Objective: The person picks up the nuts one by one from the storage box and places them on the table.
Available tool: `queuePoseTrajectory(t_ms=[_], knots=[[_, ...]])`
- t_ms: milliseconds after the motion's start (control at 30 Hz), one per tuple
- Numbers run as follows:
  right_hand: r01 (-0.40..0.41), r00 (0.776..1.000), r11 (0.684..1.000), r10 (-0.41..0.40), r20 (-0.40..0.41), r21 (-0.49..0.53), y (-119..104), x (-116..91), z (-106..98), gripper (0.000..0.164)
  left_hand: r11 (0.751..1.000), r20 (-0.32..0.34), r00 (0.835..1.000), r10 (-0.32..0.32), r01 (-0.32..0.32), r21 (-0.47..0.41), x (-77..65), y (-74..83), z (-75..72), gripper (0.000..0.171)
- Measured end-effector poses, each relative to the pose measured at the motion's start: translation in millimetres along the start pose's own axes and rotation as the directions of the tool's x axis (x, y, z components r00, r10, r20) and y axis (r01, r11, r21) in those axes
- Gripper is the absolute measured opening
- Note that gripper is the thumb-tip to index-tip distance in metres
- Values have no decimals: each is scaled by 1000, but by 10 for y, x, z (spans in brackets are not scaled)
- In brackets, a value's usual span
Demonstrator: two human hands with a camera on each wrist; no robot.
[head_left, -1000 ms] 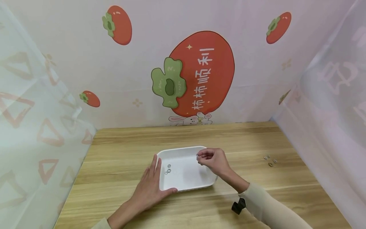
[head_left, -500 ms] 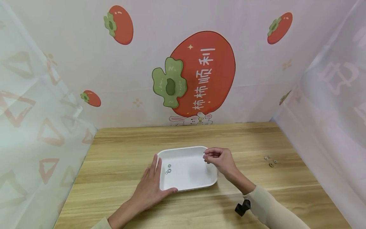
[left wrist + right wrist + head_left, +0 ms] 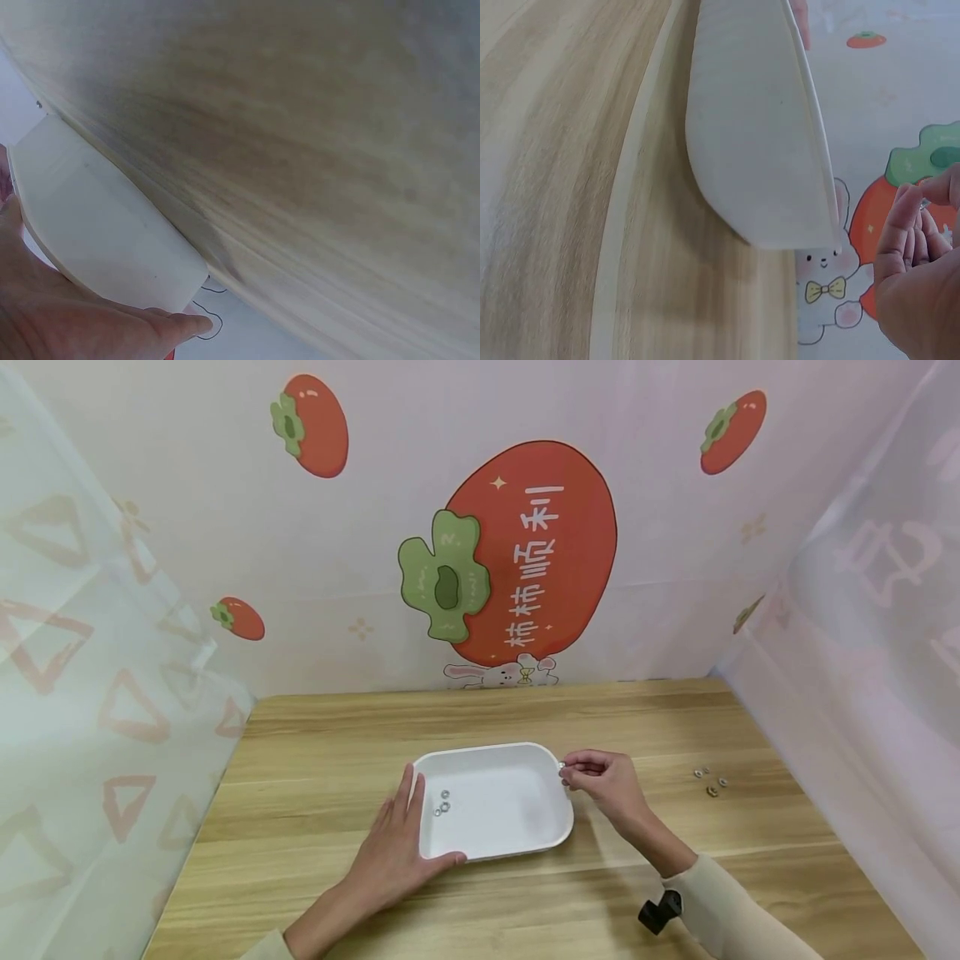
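Observation:
A white, shallow rectangular tray (image 3: 491, 810) rests on the table, with three small metal nuts (image 3: 445, 807) at its left end. My left hand (image 3: 392, 852) lies along the tray's left end, fingers straight and thumb on the front edge. Just past the tray's right rim, my right hand (image 3: 609, 783) pinches a small silvery nut (image 3: 562, 765) between thumb and fingertips. In the right wrist view the fingers of that hand (image 3: 922, 255) mostly hide the nut. The left wrist view has the left hand (image 3: 82, 315) against the tray's outer wall (image 3: 105, 217).
Several small metal nuts (image 3: 712, 792), one of them brassy, lie apart on the right of the wooden table (image 3: 322, 735). A printed cloth (image 3: 360, 527) hangs behind the table and along both sides. A black device (image 3: 660, 912) sits at the right wrist.
My right hand has moved rightward from over the tray to beyond its right rim, the nut still pinched. The left hand and the nuts in the tray have stayed put.

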State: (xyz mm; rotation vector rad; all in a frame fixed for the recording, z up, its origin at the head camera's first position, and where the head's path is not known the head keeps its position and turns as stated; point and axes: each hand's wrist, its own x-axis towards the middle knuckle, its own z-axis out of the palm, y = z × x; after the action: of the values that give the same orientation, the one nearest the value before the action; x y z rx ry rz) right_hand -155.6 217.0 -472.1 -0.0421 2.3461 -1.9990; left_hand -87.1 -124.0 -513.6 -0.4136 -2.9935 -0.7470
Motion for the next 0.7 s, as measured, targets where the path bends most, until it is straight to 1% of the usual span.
queuePoseTrajectory(t_ms=[267,500,700], knots=[[11,999,1000,-11,-39,-12,41,-33,-164,21,1000,4,1000,0,0,0,-1,12,-8,133],[-5,998,1000,4,-65,-28,95,-68,-296,25,1000,-2,1000,4,-4,6,2,-2,2,133],[-14,996,999,10,-84,-47,170,-79,-434,25,1000,-1,1000,-1,1,3,2,-4,9,133]])
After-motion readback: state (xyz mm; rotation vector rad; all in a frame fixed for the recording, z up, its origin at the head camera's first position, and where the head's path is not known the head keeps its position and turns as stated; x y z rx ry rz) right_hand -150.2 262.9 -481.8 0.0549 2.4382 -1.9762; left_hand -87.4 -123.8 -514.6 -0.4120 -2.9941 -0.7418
